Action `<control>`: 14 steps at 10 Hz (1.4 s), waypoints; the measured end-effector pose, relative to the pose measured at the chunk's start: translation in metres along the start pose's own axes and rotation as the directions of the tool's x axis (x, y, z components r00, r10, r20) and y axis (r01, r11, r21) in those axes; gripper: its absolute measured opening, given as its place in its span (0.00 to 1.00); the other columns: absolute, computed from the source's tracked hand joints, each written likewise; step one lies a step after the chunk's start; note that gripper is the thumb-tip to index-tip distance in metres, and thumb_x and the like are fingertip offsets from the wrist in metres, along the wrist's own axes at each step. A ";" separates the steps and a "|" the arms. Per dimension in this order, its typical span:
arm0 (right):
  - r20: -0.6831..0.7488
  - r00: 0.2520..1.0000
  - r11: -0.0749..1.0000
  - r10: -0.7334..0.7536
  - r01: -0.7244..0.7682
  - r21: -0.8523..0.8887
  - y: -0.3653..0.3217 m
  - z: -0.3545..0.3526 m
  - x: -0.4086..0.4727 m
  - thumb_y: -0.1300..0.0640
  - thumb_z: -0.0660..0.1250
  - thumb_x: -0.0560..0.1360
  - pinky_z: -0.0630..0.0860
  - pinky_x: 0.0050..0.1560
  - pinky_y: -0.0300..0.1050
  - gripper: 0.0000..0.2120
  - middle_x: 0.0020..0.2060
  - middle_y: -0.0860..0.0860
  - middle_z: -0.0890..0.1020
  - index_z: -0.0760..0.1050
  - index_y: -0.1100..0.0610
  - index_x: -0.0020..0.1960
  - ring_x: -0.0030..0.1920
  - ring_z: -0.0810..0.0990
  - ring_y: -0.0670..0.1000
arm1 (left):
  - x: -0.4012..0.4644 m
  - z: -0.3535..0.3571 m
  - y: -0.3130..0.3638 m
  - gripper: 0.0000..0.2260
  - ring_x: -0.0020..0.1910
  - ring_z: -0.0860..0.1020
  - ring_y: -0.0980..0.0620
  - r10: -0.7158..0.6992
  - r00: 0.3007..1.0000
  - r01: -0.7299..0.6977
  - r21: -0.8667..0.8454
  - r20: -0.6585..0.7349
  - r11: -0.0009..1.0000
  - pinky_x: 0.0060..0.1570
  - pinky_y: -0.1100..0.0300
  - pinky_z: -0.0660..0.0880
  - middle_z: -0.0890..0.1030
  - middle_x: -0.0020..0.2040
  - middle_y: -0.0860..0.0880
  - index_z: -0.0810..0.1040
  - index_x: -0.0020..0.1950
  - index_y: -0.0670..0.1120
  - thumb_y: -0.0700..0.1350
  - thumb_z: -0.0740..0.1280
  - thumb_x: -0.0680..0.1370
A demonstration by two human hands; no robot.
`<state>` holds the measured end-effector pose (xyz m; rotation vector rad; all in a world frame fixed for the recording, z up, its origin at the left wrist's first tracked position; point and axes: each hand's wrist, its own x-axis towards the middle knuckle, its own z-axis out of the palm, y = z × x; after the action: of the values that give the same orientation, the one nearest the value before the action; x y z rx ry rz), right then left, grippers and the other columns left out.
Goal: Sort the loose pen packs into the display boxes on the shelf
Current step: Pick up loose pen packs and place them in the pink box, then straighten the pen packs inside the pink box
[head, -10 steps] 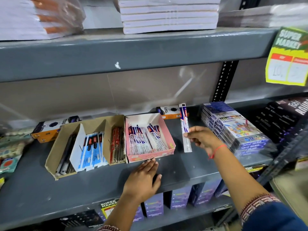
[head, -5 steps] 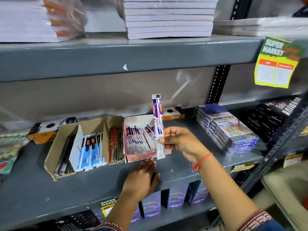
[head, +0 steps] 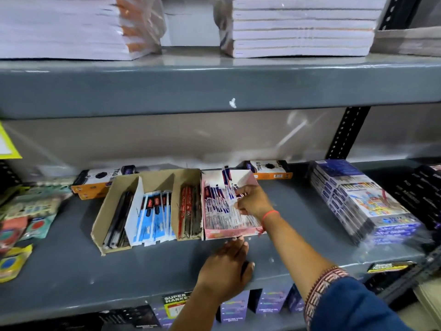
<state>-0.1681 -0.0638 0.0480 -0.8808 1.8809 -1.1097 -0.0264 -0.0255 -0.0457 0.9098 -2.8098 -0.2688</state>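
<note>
A pink display box (head: 229, 232) full of white-and-blue pen packs stands in the middle of the grey shelf (head: 71, 271). My right hand (head: 253, 201) is inside this box, pinching a white-and-blue pen pack (head: 228, 185) that stands tilted among the others. My left hand (head: 226, 266) lies flat on the shelf just in front of the box, fingertips touching its front wall. Left of it stands a brown cardboard box (head: 119, 206) divided into sections holding black, blue-carded (head: 152, 213) and red pen packs (head: 189, 213).
Orange-and-white boxes (head: 269, 169) lie behind the display boxes. A wrapped stack of colour-pencil packs (head: 362, 201) sits to the right, dark boxes (head: 424, 187) beyond. Loose blister packs (head: 23, 220) lie at the left. Stacked notebooks (head: 303, 27) fill the upper shelf.
My right hand carried the pen pack from the shelf at the right, over to the left and down into the pink box. My left hand stayed put.
</note>
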 end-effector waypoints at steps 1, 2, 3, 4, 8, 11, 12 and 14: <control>0.036 0.999 0.964 0.015 -0.005 -0.267 0.007 0.015 0.015 0.70 0.65 0.71 0.80 0.43 0.44 0.16 0.38 0.55 0.76 0.76 0.68 0.59 0.37 0.77 0.52 | -0.003 -0.007 -0.002 0.21 0.58 0.76 0.54 0.132 0.968 -0.101 0.149 -0.215 0.984 0.46 0.64 0.75 0.79 0.61 0.51 0.76 0.61 0.48 0.58 0.62 0.73; 0.073 0.997 0.942 0.032 -0.006 -0.335 0.011 0.024 0.022 0.67 0.64 0.72 0.77 0.38 0.41 0.14 0.30 0.50 0.75 0.78 0.66 0.57 0.36 0.76 0.51 | -0.004 0.000 -0.002 0.20 0.48 0.81 0.57 0.183 0.959 -0.159 0.124 -0.215 0.979 0.40 0.67 0.76 0.84 0.49 0.53 0.82 0.51 0.48 0.58 0.70 0.65; 0.049 0.998 0.942 0.033 -0.015 -0.336 0.016 0.030 0.026 0.67 0.64 0.72 0.79 0.45 0.44 0.13 0.29 0.49 0.74 0.78 0.66 0.56 0.36 0.76 0.51 | -0.001 0.001 -0.002 0.21 0.48 0.81 0.58 0.200 0.947 -0.161 0.169 -0.251 0.972 0.43 0.67 0.76 0.84 0.49 0.54 0.82 0.52 0.48 0.59 0.71 0.65; 0.036 0.999 0.929 0.017 -0.003 -0.369 0.016 0.031 0.026 0.66 0.64 0.72 0.80 0.51 0.47 0.13 0.35 0.54 0.78 0.79 0.66 0.55 0.39 0.77 0.52 | -0.002 -0.001 0.000 0.21 0.48 0.81 0.58 0.189 0.952 -0.149 0.175 -0.239 0.973 0.44 0.67 0.75 0.84 0.49 0.54 0.82 0.52 0.48 0.59 0.70 0.65; -0.108 0.984 0.753 -0.141 0.036 -0.657 0.025 0.008 0.018 0.65 0.60 0.74 0.80 0.55 0.51 0.12 0.52 0.61 0.83 0.76 0.63 0.56 0.53 0.81 0.60 | -0.003 -0.002 0.001 0.20 0.48 0.81 0.60 0.217 0.933 -0.174 0.169 -0.287 0.970 0.49 0.68 0.73 0.84 0.47 0.55 0.83 0.48 0.50 0.60 0.72 0.63; -0.079 0.996 0.746 -0.053 -0.013 -0.666 0.030 0.012 0.026 0.67 0.58 0.72 0.79 0.46 0.43 0.13 0.50 0.60 0.83 0.76 0.64 0.55 0.51 0.82 0.59 | -0.003 0.001 -0.002 0.18 0.49 0.81 0.58 0.198 0.936 -0.164 0.137 -0.290 0.977 0.50 0.67 0.74 0.84 0.49 0.54 0.83 0.50 0.48 0.57 0.70 0.66; -0.054 0.999 0.750 -0.001 -0.035 -0.661 0.024 0.010 0.029 0.64 0.61 0.73 0.73 0.37 0.37 0.07 0.45 0.57 0.82 0.77 0.63 0.48 0.48 0.80 0.55 | -0.002 0.002 -0.001 0.18 0.49 0.81 0.57 0.201 0.938 -0.178 0.107 -0.281 0.978 0.49 0.66 0.74 0.84 0.49 0.52 0.83 0.50 0.48 0.57 0.68 0.67; -0.145 0.988 0.857 0.048 -0.115 -0.502 0.010 -0.007 0.030 0.64 0.66 0.71 0.70 0.43 0.38 0.06 0.42 0.59 0.80 0.75 0.61 0.35 0.43 0.76 0.55 | -0.003 0.001 -0.002 0.18 0.49 0.81 0.56 0.187 0.947 -0.167 0.098 -0.260 0.981 0.49 0.65 0.75 0.84 0.50 0.51 0.83 0.51 0.47 0.56 0.70 0.67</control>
<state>-0.1899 -0.0827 0.0330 -1.0202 2.3517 -0.6247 -0.0233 -0.0249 -0.0472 0.6452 -2.6387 -0.0130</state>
